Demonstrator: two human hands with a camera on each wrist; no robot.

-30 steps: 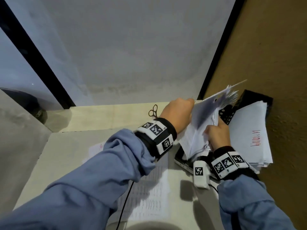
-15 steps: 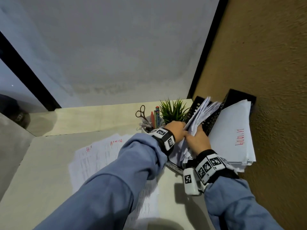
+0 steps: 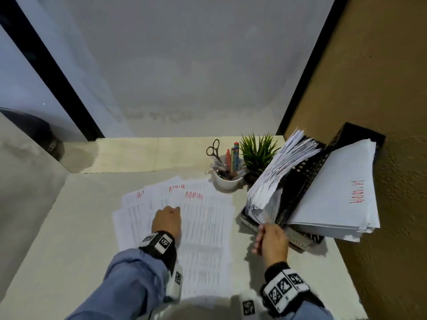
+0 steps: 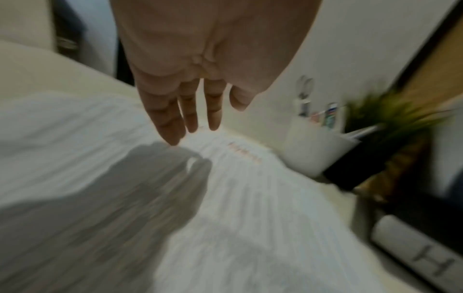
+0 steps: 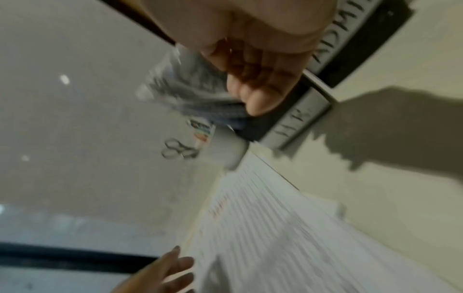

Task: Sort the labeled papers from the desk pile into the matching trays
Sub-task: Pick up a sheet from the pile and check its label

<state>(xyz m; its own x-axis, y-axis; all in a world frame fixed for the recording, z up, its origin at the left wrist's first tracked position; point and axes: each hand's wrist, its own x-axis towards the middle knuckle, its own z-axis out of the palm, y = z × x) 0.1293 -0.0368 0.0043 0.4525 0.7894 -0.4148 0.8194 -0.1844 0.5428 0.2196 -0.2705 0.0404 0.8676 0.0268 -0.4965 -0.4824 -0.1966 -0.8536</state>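
A fanned pile of printed papers (image 3: 203, 218) lies on the desk, with red "ADMIN" written on the top sheets. My left hand (image 3: 169, 212) hovers over the pile, and its fingers (image 4: 190, 119) are straight and hold nothing. Two black trays (image 3: 300, 181) lean against the right wall. The nearer one holds a thick, ruffled bundle of sheets (image 3: 282, 167). The farther holds a flat stack (image 3: 335, 195) marked in red. My right hand (image 3: 265, 236) is at the nearer tray's front edge, its fingers (image 5: 260, 89) loosely curled and empty. A blurred white label strip (image 5: 295, 123) runs along the tray front.
A white cup (image 3: 227, 181) with scissors and pens stands behind the pile, beside a small green plant (image 3: 256, 153). A brown wall (image 3: 381, 88) closes the right side. Bare desk surface (image 3: 76, 227) lies left of the pile.
Both hands have let go of the bundle, which now rests in the tray. The left hand moved left and down onto the desk pile. The right hand drew back to the tray front.
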